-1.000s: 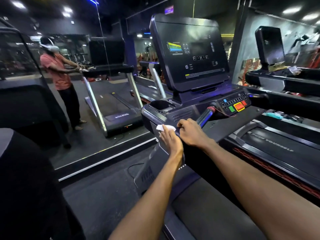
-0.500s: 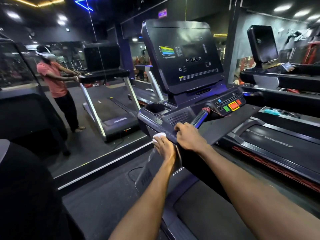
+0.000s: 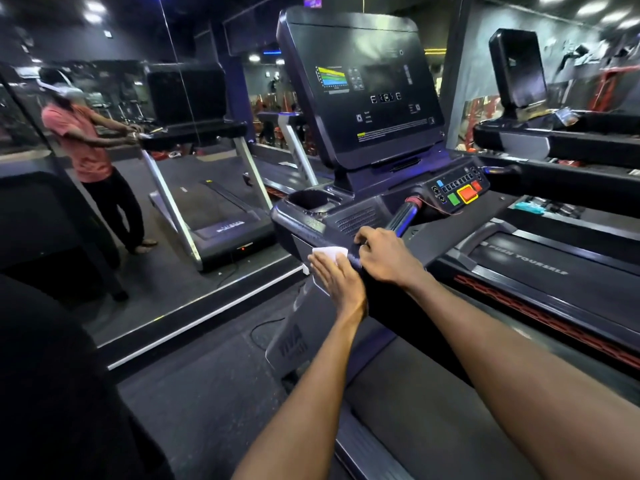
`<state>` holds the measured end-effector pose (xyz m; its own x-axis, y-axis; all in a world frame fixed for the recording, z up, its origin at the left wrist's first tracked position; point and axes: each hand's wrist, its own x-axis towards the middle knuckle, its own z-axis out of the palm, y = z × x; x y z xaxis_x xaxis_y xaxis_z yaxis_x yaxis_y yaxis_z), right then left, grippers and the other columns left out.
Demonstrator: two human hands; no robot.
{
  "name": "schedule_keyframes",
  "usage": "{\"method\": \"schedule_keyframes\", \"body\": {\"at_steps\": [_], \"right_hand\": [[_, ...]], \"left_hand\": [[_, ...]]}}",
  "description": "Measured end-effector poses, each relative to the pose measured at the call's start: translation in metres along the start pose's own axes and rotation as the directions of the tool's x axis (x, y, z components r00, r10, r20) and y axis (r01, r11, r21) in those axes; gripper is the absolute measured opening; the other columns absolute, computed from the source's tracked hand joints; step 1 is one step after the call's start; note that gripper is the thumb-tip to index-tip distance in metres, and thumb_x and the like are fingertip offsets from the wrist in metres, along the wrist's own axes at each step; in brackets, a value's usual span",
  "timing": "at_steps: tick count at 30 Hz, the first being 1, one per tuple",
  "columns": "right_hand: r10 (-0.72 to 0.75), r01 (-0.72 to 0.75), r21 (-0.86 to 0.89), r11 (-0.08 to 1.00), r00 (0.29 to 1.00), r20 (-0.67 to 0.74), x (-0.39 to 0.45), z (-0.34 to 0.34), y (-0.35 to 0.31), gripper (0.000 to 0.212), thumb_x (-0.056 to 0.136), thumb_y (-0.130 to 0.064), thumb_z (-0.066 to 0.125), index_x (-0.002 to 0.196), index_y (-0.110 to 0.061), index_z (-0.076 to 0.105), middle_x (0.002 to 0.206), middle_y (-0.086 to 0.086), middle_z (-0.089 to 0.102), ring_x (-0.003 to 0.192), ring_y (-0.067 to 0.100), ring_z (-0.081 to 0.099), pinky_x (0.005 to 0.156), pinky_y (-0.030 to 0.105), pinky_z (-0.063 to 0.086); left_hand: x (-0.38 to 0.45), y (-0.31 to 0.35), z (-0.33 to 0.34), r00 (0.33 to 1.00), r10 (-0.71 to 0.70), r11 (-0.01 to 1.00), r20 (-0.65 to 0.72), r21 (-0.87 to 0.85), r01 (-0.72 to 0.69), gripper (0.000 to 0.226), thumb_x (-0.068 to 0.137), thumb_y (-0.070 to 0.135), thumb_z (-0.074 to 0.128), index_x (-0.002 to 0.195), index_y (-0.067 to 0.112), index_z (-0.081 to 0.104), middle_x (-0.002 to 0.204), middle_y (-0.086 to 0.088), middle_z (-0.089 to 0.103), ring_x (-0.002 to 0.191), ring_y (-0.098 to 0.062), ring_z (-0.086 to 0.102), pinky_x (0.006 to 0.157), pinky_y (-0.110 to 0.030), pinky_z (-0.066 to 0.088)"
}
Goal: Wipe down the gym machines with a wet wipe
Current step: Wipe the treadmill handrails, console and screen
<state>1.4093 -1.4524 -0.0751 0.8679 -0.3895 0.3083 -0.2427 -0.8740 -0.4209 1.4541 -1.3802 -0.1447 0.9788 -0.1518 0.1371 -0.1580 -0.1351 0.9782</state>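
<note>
Both hands are working at the near left corner of the treadmill [image 3: 346,216], the left hand [image 3: 334,278] pressing a white wipe [image 3: 330,252] flat against the console edge with straight fingers, the right hand [image 3: 381,252] gripping the rail just beside it.

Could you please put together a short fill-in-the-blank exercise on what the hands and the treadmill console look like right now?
1. The left hand presses a ____ wipe flat against the treadmill's handrail.
2. The right hand grips the ____ beside the wipe.
3. On the keypad, the large red button has a ____ border.
4. Left of that red button sits a ____ button.

Missing words: white; handrail; yellow; green
</note>
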Motion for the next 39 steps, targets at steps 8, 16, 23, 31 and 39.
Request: {"method": "schedule_keyframes", "body": {"at_steps": [8, 16, 23, 31, 39], "right_hand": [[0.017, -0.017, -0.007, 1.000, 1.000, 0.004, -0.004, -0.002, -0.004, 0.028, 0.087, -0.015, 0.043, 0.107, -0.020, 0.062, 0.114, 0.013, 0.065, 0.109, 0.036, 0.058, 0.092, 0.043, 0.048], [0.032, -0.033, 0.032, 0.999, 0.999, 0.032, -0.009, -0.007, -0.007, 0.028, 0.087, -0.013, 0.045, 0.108, -0.016, 0.064, 0.118, 0.014, 0.064, 0.111, 0.036, 0.057, 0.094, 0.042, 0.047], [0.135, -0.135, 0.262, 0.956, 0.991, 0.017, -0.014, -0.025, -0.004, 0.027, 0.085, -0.003, 0.046, 0.088, -0.014, 0.071, 0.105, 0.011, 0.073, 0.109, 0.031, 0.061, 0.095, 0.033, 0.047], [0.130, -0.141, 0.336, 0.931, 0.990, 0.054, -0.035, -0.045, 0.011, 0.032, 0.086, 0.000, 0.046, 0.092, -0.010, 0.076, 0.106, 0.009, 0.074, 0.111, 0.026, 0.062, 0.090, 0.024, 0.041], [0.075, -0.104, 0.321, 0.941, 0.992, 0.100, -0.059, -0.055, 0.025, 0.029, 0.087, -0.003, 0.045, 0.090, -0.010, 0.073, 0.104, 0.012, 0.072, 0.112, 0.033, 0.057, 0.081, 0.024, 0.036]], "left_hand": [[-0.021, -0.001, 0.010, 0.992, -0.099, 0.994, 0.077, -0.026, 0.102, 0.054, 0.109, 0.019, 0.021, 0.154, -0.005, 0.003, 0.162, -0.021, -0.010, 0.151, -0.028, -0.013, 0.114, -0.023, -0.016], [-0.028, -0.009, 0.006, 0.987, -0.156, 0.986, 0.043, -0.059, 0.158, 0.049, 0.108, 0.009, 0.020, 0.151, -0.011, 0.007, 0.161, -0.027, -0.003, 0.151, -0.036, -0.007, 0.121, -0.039, -0.004], [-0.064, 0.013, 0.024, 0.995, 0.092, 0.991, -0.036, -0.091, -0.095, 0.061, 0.104, 0.033, 0.019, 0.156, 0.006, 0.003, 0.163, -0.015, -0.011, 0.152, -0.021, -0.012, 0.121, -0.029, -0.008], [-0.112, 0.013, 0.046, 0.979, 0.181, 0.981, -0.089, -0.058, -0.187, 0.052, 0.109, 0.020, 0.020, 0.156, 0.012, 0.001, 0.162, -0.001, -0.011, 0.148, -0.012, -0.018, 0.113, -0.015, -0.016], [-0.124, 0.013, 0.052, 0.996, -0.020, 0.991, -0.089, -0.135, 0.008, 0.051, 0.109, 0.020, 0.016, 0.156, 0.009, -0.001, 0.164, -0.009, -0.011, 0.151, -0.018, -0.015, 0.117, -0.024, -0.011]]}}
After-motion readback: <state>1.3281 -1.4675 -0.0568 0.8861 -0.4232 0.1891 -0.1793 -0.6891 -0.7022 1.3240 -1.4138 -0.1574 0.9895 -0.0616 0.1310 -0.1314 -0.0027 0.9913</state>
